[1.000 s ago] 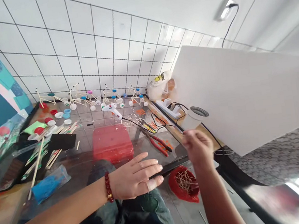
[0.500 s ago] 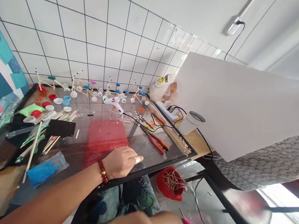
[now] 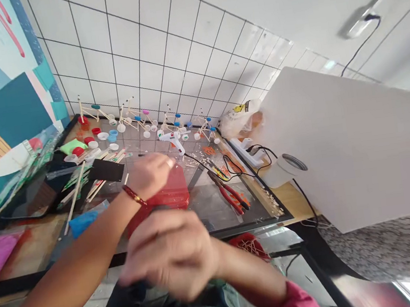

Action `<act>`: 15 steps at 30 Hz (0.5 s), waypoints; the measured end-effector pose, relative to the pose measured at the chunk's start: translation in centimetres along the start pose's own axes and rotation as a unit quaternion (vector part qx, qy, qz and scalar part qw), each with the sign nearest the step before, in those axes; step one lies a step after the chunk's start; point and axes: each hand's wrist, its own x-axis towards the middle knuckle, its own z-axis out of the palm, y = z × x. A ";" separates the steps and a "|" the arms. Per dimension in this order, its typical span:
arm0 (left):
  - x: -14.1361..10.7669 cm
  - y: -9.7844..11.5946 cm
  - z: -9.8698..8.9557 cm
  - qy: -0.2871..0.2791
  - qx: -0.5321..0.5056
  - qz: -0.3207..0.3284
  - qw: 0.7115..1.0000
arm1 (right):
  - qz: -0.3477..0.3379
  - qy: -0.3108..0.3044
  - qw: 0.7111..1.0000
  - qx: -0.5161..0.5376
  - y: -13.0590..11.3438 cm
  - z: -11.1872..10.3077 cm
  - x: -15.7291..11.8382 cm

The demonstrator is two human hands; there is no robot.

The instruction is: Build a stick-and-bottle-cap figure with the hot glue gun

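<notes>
My left hand (image 3: 151, 174), with a dark red bead bracelet (image 3: 134, 195) on the wrist and a white wrap on one finger, is over the red box (image 3: 177, 187) on the table. Motion blurs its fingers. Lower and closer to me is my right hand (image 3: 176, 253), strongly smeared, in front of the table's near edge. Its fingers look bent, but whether they hold anything cannot be made out. Right of the red box lie red-handled pliers (image 3: 228, 190). A white glue gun (image 3: 173, 140) rests behind the box, its black cord running right.
Small stick-and-bottle-cap models (image 3: 171, 122) line the wall side. Loose caps (image 3: 102, 136), wooden sticks (image 3: 75, 198), a black card (image 3: 107, 170) and a blue packet (image 3: 84, 223) lie left. A power strip (image 3: 246, 152) and large white sheet (image 3: 348, 149) are right. A red container (image 3: 249, 246) with sticks sits below.
My left hand has lifted from the table's front edge and moved forward over the red box. My right hand has risen from the bottom of the view. The view has shifted left.
</notes>
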 end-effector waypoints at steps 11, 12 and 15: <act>-2.4 -12.2 -9.0 -0.160 0.198 -0.491 0.833 | 0.307 -0.122 0.903 -0.276 18.2 1.1 6.5; -2.4 -12.1 -8.7 -0.160 0.201 -0.475 0.842 | 0.309 -0.115 0.899 -0.289 19.0 1.6 7.3; -2.3 -11.6 -7.5 -0.160 0.208 -0.424 0.867 | 0.329 -0.086 0.880 -0.332 21.5 2.8 9.0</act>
